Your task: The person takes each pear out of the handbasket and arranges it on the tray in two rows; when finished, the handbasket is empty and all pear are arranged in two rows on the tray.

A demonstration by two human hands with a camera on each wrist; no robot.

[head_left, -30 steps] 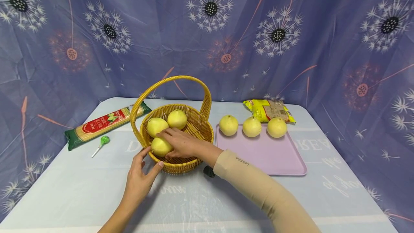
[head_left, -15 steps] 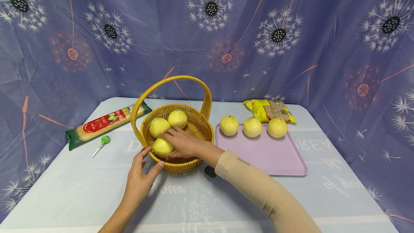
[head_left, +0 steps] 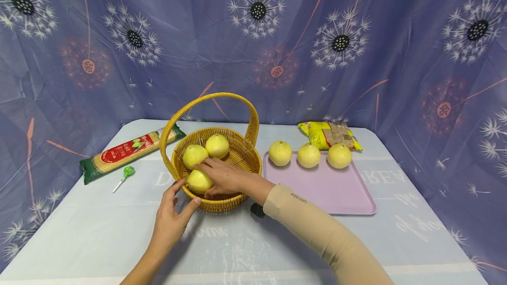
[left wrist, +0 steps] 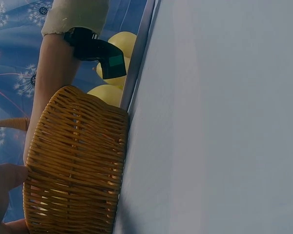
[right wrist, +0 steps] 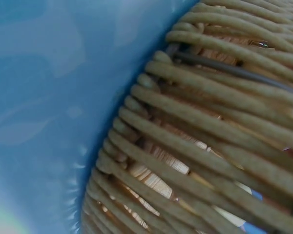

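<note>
In the head view a golden wicker basket (head_left: 221,206) with a tall arched handle holds three pale yellow pears. My right hand (head_left: 225,176) reaches in from the right and grips the front pear (head_left: 199,181), its fingers over the top and right side. Behind that one lie a second pear (head_left: 194,156) and a third pear (head_left: 217,146). At the near left rim, my left hand (head_left: 169,222) holds the basket's wall between spread thumb and fingers. The left wrist view shows the thumb (left wrist: 12,175) against the basket rim. Only woven wall (right wrist: 200,126) fills the right wrist view.
To the right lies a lilac tray (head_left: 317,192) with a left pear (head_left: 280,153), middle pear (head_left: 309,155) and right pear (head_left: 339,156) along its far edge. Behind it is a yellow bag (head_left: 328,135). A pasta packet (head_left: 126,152) and green lollipop (head_left: 127,172) lie at left.
The left pear in the basket has shifted slightly to the right, and the gripped pear a little too. Both hands keep nearly the same places.
</note>
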